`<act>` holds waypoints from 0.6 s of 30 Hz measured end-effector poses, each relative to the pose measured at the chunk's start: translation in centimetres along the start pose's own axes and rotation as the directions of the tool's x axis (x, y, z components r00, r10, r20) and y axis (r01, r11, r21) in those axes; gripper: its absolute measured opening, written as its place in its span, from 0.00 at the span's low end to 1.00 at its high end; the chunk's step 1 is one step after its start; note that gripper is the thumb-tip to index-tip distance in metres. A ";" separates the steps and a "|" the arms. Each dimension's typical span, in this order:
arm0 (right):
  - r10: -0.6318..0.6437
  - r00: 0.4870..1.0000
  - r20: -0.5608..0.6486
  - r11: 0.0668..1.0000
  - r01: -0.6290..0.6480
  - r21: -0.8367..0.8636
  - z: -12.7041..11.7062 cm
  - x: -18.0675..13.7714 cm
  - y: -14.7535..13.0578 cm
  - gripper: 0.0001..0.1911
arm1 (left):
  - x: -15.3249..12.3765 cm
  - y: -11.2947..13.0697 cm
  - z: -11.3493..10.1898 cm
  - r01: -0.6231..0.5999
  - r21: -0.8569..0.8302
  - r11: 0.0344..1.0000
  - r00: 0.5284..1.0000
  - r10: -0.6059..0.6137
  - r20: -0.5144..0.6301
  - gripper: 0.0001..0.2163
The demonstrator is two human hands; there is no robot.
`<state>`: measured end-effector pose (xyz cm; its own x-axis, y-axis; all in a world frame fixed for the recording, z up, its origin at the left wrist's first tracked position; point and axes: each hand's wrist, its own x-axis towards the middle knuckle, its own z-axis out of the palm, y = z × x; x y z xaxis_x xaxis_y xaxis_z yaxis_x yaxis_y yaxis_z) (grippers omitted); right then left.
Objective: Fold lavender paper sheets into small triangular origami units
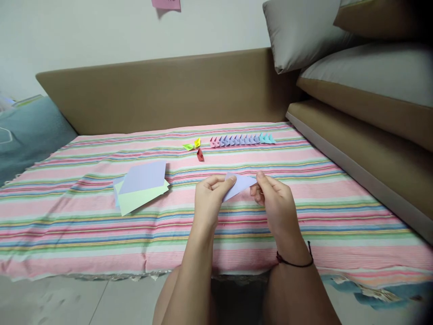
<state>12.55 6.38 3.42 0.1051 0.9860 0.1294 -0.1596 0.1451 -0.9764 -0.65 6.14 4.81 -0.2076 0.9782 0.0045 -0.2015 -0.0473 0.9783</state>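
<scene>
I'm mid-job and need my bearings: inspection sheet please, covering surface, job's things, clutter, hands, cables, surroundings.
Surface: striped cloth, wrinkled at left.
Job's things: folded lavender paper, held; paper sheets, overlapping; row of folded pieces.
Clutter: loose yellow piece, green piece, red piece near the row.
Hands: left hand and right hand grip opposite ends of the lavender paper.
Cables: white line on blue cushion; cannot tell if cable.
Surroundings: brown backrest, stacked cushions, pink note on wall.

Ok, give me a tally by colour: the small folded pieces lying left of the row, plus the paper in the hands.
Green piece: 1
Yellow piece: 1
Red piece: 1
Purple paper, held: 1
Total: 4
</scene>
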 end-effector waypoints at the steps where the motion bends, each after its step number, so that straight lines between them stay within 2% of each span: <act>1: 0.051 0.998 0.027 0.998 -0.052 0.041 0.1 0.0 0.0 0.24 | 0.0 -0.1 0.1 -0.002 -0.016 1.000 1.000 0.002 -0.015 0.08; 3: 0.125 0.985 0.121 0.990 -0.132 0.048 0.2 0.1 0.1 0.23 | 0.1 -0.2 0.2 -0.007 -0.057 0.998 0.999 0.005 -0.035 0.08; 5: 0.134 0.972 0.192 0.991 -0.132 -0.024 0.4 0.1 0.2 0.20 | 0.1 -0.2 0.3 -0.007 -0.097 0.995 0.999 0.004 -0.033 0.08; 8: 0.068 0.982 0.176 0.993 -0.049 -0.109 0.5 0.0 0.2 0.17 | 0.2 -0.1 0.4 0.019 -0.115 0.993 1.000 -0.021 -0.018 0.08; 12: 0.005 0.991 0.137 0.991 0.014 -0.132 0.5 0.0 -0.1 0.17 | 0.2 -0.1 0.2 0.047 -0.077 0.996 0.999 -0.046 0.023 0.08; 18: 0.020 0.969 0.247 0.992 0.012 -0.126 0.2 0.1 -0.2 0.14 | 0.1 0.0 0.2 0.043 -0.113 0.993 0.999 -0.040 0.033 0.07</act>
<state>12.36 6.43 3.69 -0.1442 0.9783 0.1489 -0.0336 0.1456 -0.9888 -0.52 6.30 4.83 -0.1676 0.9855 -0.0277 -0.3168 -0.0272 0.9481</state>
